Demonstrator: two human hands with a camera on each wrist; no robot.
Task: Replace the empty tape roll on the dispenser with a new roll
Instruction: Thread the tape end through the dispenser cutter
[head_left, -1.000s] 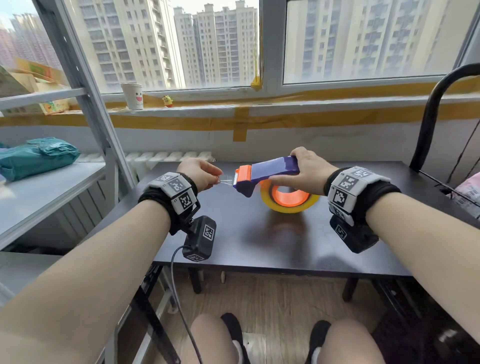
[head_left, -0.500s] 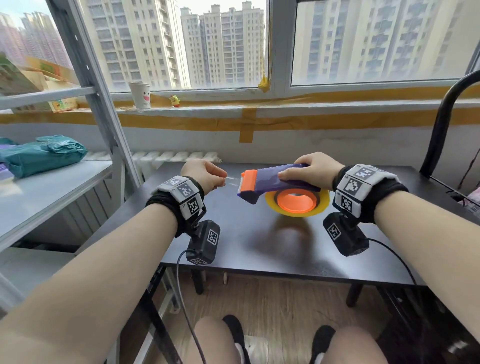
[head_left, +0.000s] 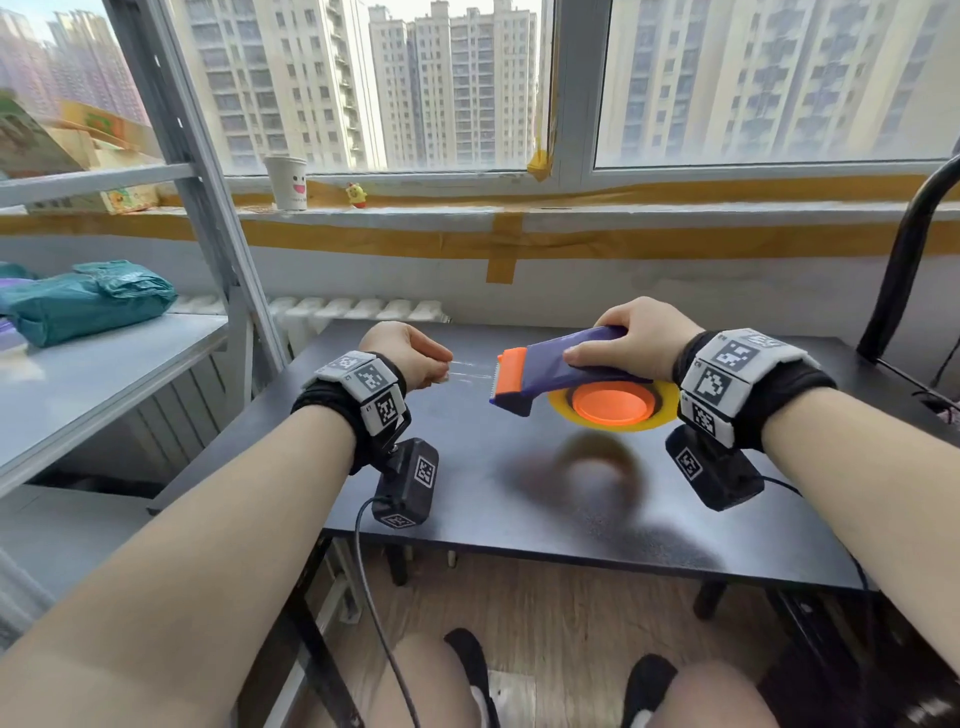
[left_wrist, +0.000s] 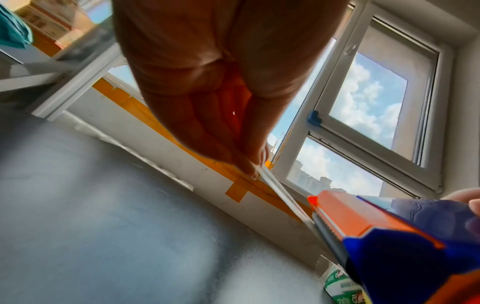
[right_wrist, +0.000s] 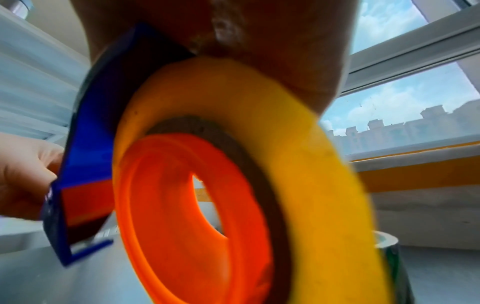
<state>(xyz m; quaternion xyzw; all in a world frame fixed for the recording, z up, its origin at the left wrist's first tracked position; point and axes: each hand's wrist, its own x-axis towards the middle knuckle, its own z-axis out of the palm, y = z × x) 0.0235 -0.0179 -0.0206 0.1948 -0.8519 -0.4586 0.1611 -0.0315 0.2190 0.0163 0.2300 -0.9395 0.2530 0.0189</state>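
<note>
My right hand (head_left: 639, 338) grips the blue tape dispenser (head_left: 550, 366) by its handle, holding it above the black table (head_left: 467, 493). A yellow tape roll (head_left: 667, 400) sits on the dispenser's orange hub (head_left: 610, 405); the right wrist view shows the yellow tape roll (right_wrist: 298, 164) around the orange hub (right_wrist: 161, 205) close up. A strip of clear tape (head_left: 470, 371) runs from the orange cutter end (head_left: 509, 371) to my left hand (head_left: 410, 356), which pinches its free end. In the left wrist view my fingertips (left_wrist: 249, 166) pinch the clear tape (left_wrist: 280, 193) stretched taut to the dispenser (left_wrist: 389, 236).
A grey metal shelf (head_left: 104, 364) stands left of the table with a teal bag (head_left: 88, 301) on it. A paper cup (head_left: 287, 182) sits on the windowsill. A black chair frame (head_left: 904, 249) rises at the right. Another roll with green print (left_wrist: 342, 286) stands on the table behind the dispenser.
The strip of clear tape between my left hand and the dispenser's cutter end has grown longer. The dispenser has moved right and tilted flatter.
</note>
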